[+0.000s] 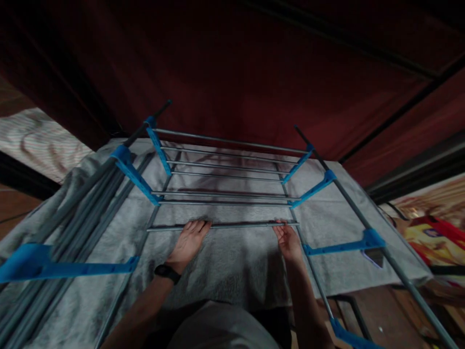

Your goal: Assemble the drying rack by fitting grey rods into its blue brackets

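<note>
A grey metal rod (236,225) lies crosswise in front of me, over a grey cloth (232,266). My left hand (188,242), with a black watch on the wrist, reaches to the rod's left part with its fingers stretched out on it. My right hand (288,239) is at the rod's right end, fingers curled round it. Just beyond stands a rack shelf (225,174) of several parallel grey rods joined by blue plastic brackets (160,150). Grey poles (348,203) run along both sides.
A folded bundle of grey rods with blue connectors (54,252) lies at the left. A dark red fabric wall (236,72) rises behind the rack. Striped bedding (36,140) shows at far left, and colourful printed fabric (432,232) at the right.
</note>
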Demonstrator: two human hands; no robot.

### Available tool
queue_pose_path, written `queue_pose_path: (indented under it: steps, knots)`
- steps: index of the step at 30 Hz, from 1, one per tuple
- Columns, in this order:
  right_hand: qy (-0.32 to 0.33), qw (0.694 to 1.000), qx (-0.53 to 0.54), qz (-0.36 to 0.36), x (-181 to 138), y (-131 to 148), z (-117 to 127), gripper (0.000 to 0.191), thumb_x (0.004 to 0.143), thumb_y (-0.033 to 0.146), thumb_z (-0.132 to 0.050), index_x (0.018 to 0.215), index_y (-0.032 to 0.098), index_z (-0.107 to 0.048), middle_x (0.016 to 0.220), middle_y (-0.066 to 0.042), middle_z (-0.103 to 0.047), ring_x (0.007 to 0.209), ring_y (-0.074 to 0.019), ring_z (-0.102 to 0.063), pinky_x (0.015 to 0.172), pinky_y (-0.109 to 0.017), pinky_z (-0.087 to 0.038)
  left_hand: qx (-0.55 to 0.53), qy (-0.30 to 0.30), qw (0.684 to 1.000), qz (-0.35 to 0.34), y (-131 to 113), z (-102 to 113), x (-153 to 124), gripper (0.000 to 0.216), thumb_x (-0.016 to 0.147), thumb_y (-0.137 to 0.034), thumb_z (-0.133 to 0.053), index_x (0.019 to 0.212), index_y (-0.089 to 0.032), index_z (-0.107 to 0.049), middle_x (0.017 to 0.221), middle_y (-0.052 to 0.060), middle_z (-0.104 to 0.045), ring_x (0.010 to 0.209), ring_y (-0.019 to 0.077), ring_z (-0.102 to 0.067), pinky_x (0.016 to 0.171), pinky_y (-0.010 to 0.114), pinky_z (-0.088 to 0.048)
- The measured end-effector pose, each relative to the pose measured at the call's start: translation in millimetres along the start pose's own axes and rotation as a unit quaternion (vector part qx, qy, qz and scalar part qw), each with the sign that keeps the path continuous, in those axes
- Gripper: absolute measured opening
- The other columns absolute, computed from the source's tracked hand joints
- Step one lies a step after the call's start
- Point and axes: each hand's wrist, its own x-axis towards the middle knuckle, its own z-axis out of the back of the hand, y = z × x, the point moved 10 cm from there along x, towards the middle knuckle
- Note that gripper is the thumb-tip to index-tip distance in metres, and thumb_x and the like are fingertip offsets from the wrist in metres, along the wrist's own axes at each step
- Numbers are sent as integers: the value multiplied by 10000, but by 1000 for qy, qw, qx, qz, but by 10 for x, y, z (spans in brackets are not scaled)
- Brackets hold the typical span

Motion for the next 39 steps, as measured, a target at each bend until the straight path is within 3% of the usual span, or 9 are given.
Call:
queue_pose_path:
  steps: [7, 23, 28, 39]
  knots:
    - [-2, 1000, 23, 13, -19, -10, -22, 82, 803, 212, -752, 839, 232, -681, 915, -26, -794, 890, -154, -745, 894, -341, -628, -4, -31, 999, -23, 36, -35, -18, 413, 960, -85, -441, 1283, -163, -685, 1039, 122, -738, 1000, 283, -671, 976, 440, -499]
    - [-44, 999, 9, 18, 189, 118, 83, 138, 791, 241, -734, 911, 250, -667, 889, -8, -786, 889, -172, -752, 934, -391, -628, -11, -39, 999, -23, 69, -16, 4, 406, 1006, -175, -435, 1355, -182, -643, 1034, 112, -731, 970, 280, -664, 925, 422, -486]
    - [-64, 997, 22, 22, 197, 71, 126, 135, 790, 237, -758, 856, 252, -642, 864, -13, -780, 839, -171, -743, 904, -388, -637, -6, -47, 998, -39, 50, -8, -10, 367, 1007, -181, -419, 1248, -176, -695, 1001, 113, -735, 942, 273, -665, 913, 418, -495]
    - [-40, 998, 7, 47, 181, 106, 114, 185, 781, 290, -792, 805, 256, -612, 804, 15, -748, 822, -167, -721, 965, -422, -602, -30, -27, 999, -8, 88, -36, -10, 428, 968, -132, -420, 1308, -190, -673, 1051, 115, -744, 983, 276, -675, 965, 435, -503]
